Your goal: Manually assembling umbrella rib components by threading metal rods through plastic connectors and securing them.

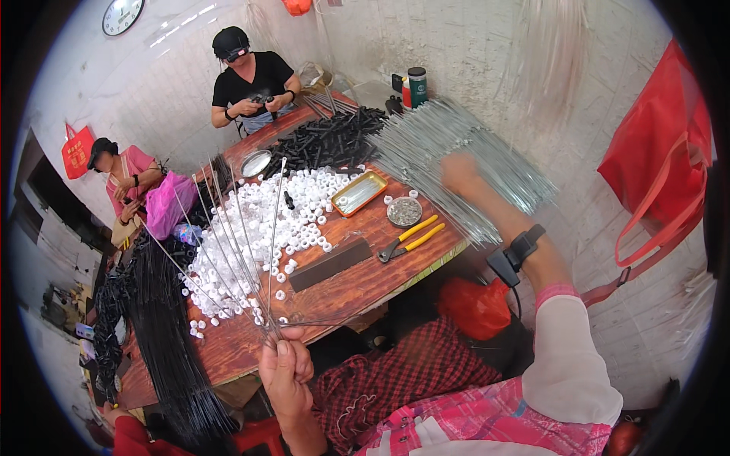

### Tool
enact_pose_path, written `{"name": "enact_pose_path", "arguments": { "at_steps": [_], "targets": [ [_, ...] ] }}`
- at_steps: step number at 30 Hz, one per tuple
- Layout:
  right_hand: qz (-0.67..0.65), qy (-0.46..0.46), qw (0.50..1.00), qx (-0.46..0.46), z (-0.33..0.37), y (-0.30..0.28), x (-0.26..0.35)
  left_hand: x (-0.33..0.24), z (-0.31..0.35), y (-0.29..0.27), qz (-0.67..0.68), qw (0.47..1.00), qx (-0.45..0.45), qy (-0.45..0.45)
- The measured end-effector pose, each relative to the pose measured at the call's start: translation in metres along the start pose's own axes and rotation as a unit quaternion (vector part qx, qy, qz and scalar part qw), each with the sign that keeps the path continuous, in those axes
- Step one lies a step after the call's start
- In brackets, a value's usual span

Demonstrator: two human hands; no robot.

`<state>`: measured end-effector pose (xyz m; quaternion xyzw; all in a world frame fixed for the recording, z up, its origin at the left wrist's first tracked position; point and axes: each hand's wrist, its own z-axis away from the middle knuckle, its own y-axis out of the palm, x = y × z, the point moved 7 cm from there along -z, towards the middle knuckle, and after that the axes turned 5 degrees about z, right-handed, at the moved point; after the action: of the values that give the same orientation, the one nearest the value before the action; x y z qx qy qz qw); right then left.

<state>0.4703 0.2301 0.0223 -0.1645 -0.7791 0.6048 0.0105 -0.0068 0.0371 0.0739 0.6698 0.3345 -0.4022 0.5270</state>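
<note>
My left hand (287, 371) is closed around a fan of thin metal rods (273, 242), which spread upward over the table from my fist. Some of the rods have small loops at their tips. My right hand (461, 173) is stretched out over a large heap of silvery metal rods (494, 156) at the right end of the table. Motion blurs its fingers, so their grip does not show. A heap of small white plastic caps (236, 247) lies behind the rods in my left hand.
On the wooden table (395, 283) lie yellow-handled pliers (411, 238), a dark bar (330, 264), a yellow-rimmed tray (359, 193), a bowl of small metal pieces (404, 212), black tubes (323, 140) and long black strands (163, 327). Two co-workers (255, 83) sit across. A red bag (661, 144) hangs right.
</note>
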Motion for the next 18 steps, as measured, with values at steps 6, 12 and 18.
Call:
{"name": "enact_pose_path", "arguments": {
  "at_steps": [6,12,18],
  "targets": [
    [-0.128,0.122,0.984,0.009,-0.003,-0.021,-0.027,-0.001,0.004,-0.004,-0.007,1.0,-0.029,-0.01],
    [-0.182,0.041,0.982,0.029,0.01,-0.007,-0.009,0.004,0.003,-0.006,0.035,0.998,-0.042,-0.027],
    [-0.07,0.047,0.996,-0.007,0.008,0.02,-0.006,0.009,0.007,-0.009,0.042,0.997,-0.044,-0.043]
  ]
}}
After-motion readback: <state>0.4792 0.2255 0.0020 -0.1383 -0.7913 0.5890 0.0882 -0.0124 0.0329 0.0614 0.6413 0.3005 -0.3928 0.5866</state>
